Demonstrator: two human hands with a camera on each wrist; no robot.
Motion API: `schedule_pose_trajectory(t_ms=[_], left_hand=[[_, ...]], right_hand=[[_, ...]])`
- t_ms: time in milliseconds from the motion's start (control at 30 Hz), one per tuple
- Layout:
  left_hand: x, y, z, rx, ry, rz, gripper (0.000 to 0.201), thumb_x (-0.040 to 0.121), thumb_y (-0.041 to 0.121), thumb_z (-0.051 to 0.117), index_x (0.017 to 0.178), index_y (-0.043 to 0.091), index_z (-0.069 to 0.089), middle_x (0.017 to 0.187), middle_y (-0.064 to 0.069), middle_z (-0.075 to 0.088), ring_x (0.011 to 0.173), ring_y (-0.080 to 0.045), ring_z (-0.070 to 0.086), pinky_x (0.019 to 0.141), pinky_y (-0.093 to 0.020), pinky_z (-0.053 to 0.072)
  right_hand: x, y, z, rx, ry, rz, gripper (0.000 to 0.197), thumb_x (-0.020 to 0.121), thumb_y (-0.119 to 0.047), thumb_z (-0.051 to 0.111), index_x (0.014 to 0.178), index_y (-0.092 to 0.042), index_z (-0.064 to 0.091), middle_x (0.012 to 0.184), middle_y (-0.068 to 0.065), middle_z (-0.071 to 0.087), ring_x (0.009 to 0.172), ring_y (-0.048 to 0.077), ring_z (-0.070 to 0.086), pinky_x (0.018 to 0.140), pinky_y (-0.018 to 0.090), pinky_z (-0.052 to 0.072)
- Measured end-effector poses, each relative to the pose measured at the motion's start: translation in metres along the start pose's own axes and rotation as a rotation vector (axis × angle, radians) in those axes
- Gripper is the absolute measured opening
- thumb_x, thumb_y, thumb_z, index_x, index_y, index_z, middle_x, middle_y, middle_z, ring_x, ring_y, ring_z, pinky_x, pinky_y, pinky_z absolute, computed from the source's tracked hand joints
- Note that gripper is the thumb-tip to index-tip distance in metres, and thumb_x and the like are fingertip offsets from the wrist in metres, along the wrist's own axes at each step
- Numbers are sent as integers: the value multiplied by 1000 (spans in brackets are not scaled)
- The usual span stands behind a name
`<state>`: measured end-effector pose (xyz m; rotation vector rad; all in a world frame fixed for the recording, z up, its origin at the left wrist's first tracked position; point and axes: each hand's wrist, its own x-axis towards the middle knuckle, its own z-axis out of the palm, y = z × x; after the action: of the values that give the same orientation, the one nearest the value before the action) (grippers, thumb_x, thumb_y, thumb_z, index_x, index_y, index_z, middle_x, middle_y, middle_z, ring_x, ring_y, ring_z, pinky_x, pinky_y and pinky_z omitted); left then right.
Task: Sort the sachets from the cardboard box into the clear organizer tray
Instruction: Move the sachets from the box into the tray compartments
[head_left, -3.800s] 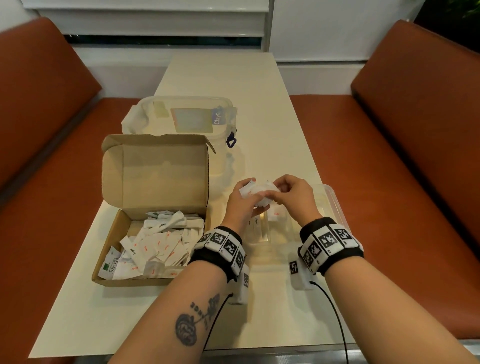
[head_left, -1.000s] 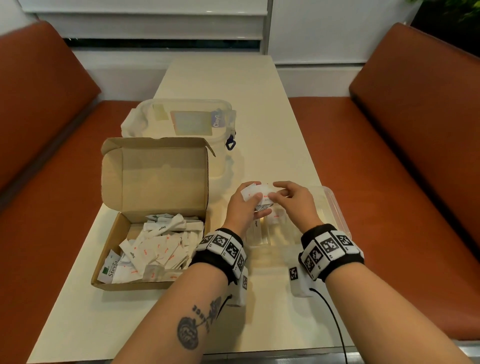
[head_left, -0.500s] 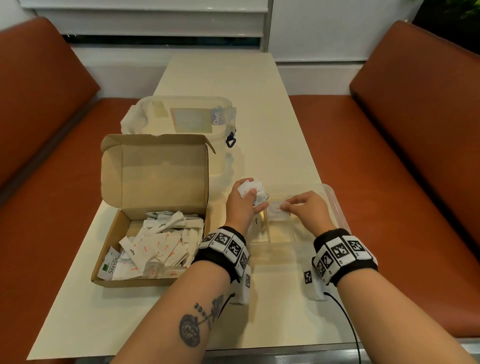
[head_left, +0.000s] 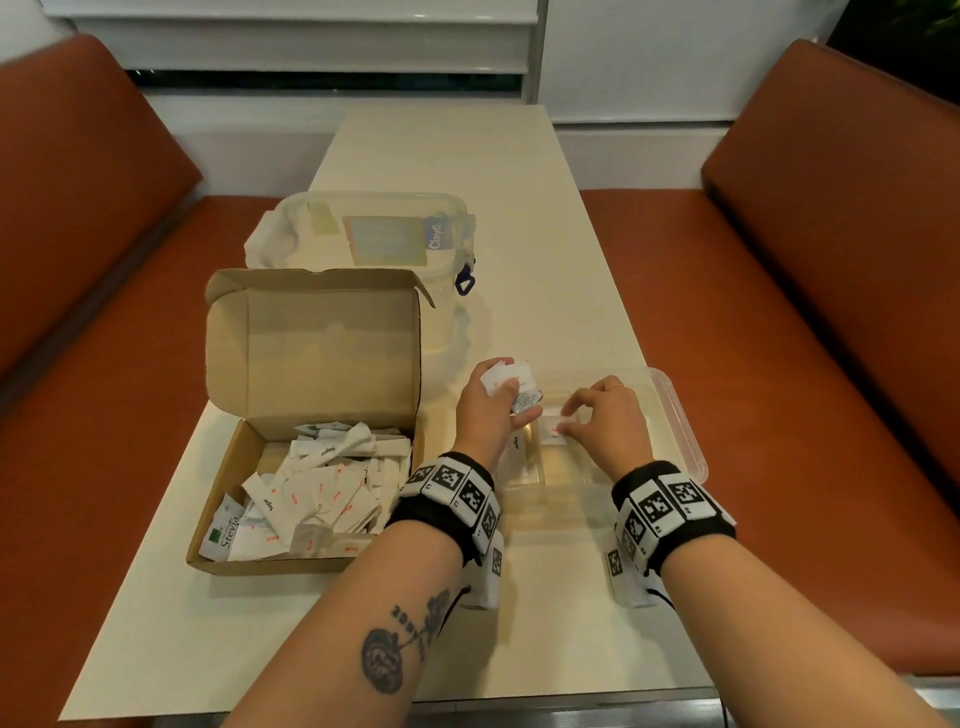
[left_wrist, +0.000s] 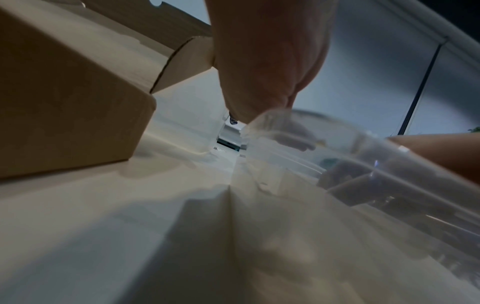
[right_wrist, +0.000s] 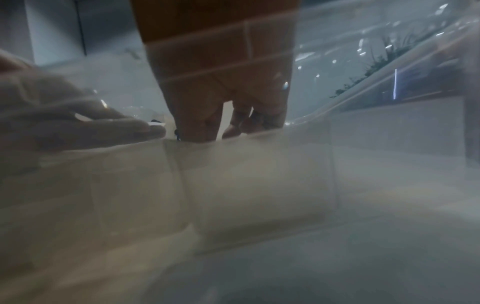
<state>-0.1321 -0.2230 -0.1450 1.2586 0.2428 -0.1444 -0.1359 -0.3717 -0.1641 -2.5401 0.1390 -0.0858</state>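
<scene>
Head view: one open brown cardboard box at the table's left, lid upright, holding a loose heap of white paper sachets, too many and too overlapped to count. One clear plastic organizer tray just right of the box, near the cream table right edge. Left hand above the tray's left end, fingers curled round a small bunch of white sachets. Right hand lowered into the tray, fingertips pinching one white sachet with red print near the tray floor. One lidded clear plastic container behind the box; bare tabletop beyond.

Left wrist view: box wall left, tray rim right, open strip of table between.

Right wrist view: blurred through tray wall; grip cannot be told here.
</scene>
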Motion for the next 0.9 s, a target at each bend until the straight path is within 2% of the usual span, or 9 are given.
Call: schedule_pose_trajectory(t_ms=[133,267,367,500,633,700,767,833,900], left_hand=[[0,1,1,11,4,-2,25,96,-1,45,113,16,53,130,-21,48,113,-38,57,72,-31,60],[-1,2,1,8,-6,-1,24,96,-1,45,110,16,54,125,-19,48,115,-40,55,70,-30,60],[-1,2,2,2,-9,-9,24,95,-1,46,112,14,54,119,-17,49,109,-37,58,68,-29,60],[-2,2,2,22,-24,-16,24,95,-1,48,113,14,55,122,-20,50,109,-39,60,69,-32,61],[-3,3,1,51,-78,-18,25,92,-3,53,112,12,57,120,-19,54,99,-32,63,67,-31,61],[-3,3,0,62,-112,-17,28,90,-5,56,113,10,58,115,-16,56,91,-26,65,67,-31,61],[-2,2,-1,69,-135,-21,29,89,-5,57,113,10,59,111,-15,57,88,-23,66,67,-31,61],[-2,2,-1,55,-140,-32,23,92,0,54,113,10,59,111,-16,59,87,-23,67,67,-32,61],[-1,2,-1,37,-127,-54,18,97,7,49,111,12,59,113,-18,60,89,-26,67,67,-33,61]], right_hand=[[-2,-2,4,-39,-16,-48,22,72,-19,78,90,-17,65,95,-4,45,97,16,43,73,25,37],[-2,-3,7,-31,-2,-44,23,71,-16,77,85,-14,59,92,-3,43,95,18,43,70,26,36],[-2,-1,9,-13,4,-24,25,70,-17,77,82,-15,54,90,-2,44,92,19,44,68,26,35],[-1,-1,7,-2,10,-32,24,73,-19,75,86,-14,56,92,0,48,90,19,46,70,27,36],[2,-11,-1,324,158,-37,13,87,-25,63,96,-15,64,92,-4,62,86,11,55,70,19,38],[5,-18,-7,469,115,2,17,90,-28,60,104,-19,66,93,-6,65,87,9,58,70,13,40],[9,-21,-12,513,4,2,22,88,-25,64,108,-18,67,88,-5,66,85,11,60,75,17,44],[11,-23,-15,527,-77,-7,18,85,-19,67,103,-17,69,80,-4,65,80,13,61,76,21,46],[11,-22,-16,526,-102,-4,14,83,-14,69,97,-18,70,80,0,66,80,16,62,76,24,49]])
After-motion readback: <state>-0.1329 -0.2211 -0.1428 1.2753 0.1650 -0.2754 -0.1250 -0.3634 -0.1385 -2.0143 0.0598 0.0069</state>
